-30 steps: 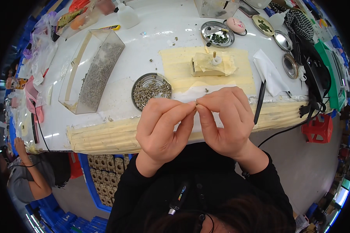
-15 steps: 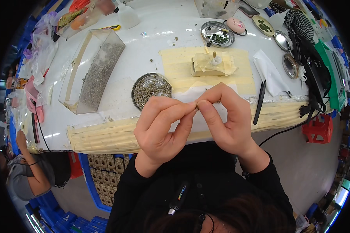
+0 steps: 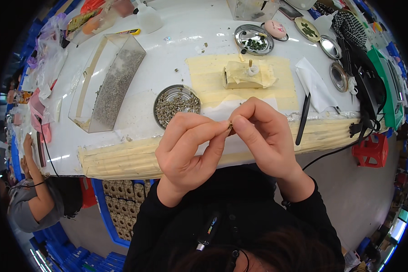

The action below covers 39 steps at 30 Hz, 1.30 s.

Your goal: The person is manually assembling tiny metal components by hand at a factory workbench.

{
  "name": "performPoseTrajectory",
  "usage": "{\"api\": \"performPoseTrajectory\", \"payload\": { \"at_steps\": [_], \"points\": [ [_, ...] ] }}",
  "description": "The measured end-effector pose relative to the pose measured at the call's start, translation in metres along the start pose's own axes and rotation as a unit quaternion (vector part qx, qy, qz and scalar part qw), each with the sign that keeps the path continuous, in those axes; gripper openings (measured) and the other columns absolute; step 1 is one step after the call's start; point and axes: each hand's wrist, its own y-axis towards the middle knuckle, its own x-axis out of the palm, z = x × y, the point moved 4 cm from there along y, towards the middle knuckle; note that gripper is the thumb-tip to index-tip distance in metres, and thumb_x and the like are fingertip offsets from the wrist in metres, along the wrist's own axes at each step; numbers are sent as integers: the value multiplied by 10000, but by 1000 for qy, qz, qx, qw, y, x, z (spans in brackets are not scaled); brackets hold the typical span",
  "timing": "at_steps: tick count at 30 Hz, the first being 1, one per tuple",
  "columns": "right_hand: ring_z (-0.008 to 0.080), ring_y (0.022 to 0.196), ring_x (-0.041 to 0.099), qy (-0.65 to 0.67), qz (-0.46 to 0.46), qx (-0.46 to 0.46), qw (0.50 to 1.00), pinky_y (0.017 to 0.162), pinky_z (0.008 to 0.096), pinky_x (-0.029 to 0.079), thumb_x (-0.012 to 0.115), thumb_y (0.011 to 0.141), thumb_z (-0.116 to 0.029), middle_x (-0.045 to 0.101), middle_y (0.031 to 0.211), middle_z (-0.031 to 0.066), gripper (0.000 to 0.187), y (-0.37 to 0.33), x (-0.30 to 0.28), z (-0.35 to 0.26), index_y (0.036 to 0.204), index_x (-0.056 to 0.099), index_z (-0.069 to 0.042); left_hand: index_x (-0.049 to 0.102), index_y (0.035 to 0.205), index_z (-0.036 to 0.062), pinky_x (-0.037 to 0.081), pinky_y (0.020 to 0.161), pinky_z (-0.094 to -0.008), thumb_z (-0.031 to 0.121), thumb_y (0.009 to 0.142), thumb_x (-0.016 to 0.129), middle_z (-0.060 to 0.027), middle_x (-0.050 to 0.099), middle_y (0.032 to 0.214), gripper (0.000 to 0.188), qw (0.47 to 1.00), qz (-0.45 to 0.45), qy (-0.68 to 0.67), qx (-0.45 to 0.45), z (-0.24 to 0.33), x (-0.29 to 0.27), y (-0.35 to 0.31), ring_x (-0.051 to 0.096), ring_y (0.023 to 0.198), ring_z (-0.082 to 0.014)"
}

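Head view: thumb and fingertips of the left hand [image 3: 190, 147] and right hand [image 3: 269, 140] meet in a narrow pinch, both closed on one tiny part [image 3: 230, 126], mostly hidden by skin. Held so, by the tips alone, it probably leaves each hand able to turn it finely. Both hands are above the near side of the bench [image 3: 163, 59], over a white sheet [image 3: 218, 111], whose pale ground likely helps small bits show up. Just beyond the left hand, a round dish [image 3: 172, 93] of similar bits sits within short reach; its raised rim seems to keep them together. Straight ahead, a taped block [image 3: 242, 82] rests on a tape mat [image 3: 204, 70], apart from the fingers. Leftward, a gap separates dish and clear box [image 3: 87, 81], giving sideways room. Rightward, a black tool [image 3: 303, 120] limits the sweep, lying across the padded front edge [image 3: 122, 158].
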Motion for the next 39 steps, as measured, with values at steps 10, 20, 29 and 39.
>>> {"api": "performPoseTrajectory", "payload": {
  "at_steps": [10,20,29,39],
  "points": [
    [290,669,566,-371,80,-304,874,612,341,442,709,795,-20,618,765,91,99,-3,6,-23,848,626,-19,703,913,-5,466,586,-284,-107,685,755,-77,642,799,255,999,13,46,18,2,1,0,600,689,-194],
    [157,720,596,92,11,49,994,655,282,451,640,898,-56,627,778,87,94,-1,4,1,847,607,16,703,897,-6,471,580,-268,-99,729,737,-85,643,816,195,996,-16,-62,-56,-3,-3,1,602,671,-181],
    [264,694,584,-431,101,-358,822,639,330,453,696,803,-33,620,765,74,95,-4,9,-20,876,636,-17,695,889,-13,469,583,-280,-106,690,748,-83,642,808,227,999,8,40,6,0,2,0,601,684,-204],
    [101,842,611,153,-61,52,985,789,256,498,575,982,-127,623,887,30,128,-6,3,3,952,588,-3,709,946,4,459,588,-268,-101,712,743,-79,652,818,258,989,-42,-131,-50,-7,-5,2,605,696,-167]
  ]
}}
